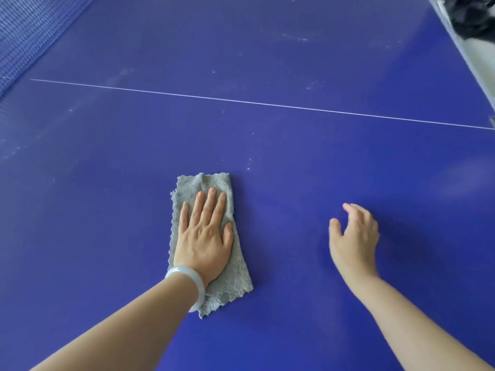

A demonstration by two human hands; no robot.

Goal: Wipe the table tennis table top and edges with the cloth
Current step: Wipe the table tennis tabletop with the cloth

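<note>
Wiping the top is the step in hand. The left hand (203,236) lies flat with straight fingers, pressing the grey cloth (230,279) onto the blue tabletop (294,303). The right hand (353,239) beside it is loosely open and holds nothing. The next push probably goes forward to the dust specks (249,163). The net (24,30) stands far left, clear of that path.

Past the right edge of the blue worktop (308,62), at the top right of your view, you see a pale grey strip (482,58); whether it is floor you cannot tell. A dark crumpled heap (471,17) lies above it, too blurred to identify. At your upper left stands a blue mesh net (18,36). Soft light leaves a pale sheen on the worktop's right side, and shadows are faint.
</note>
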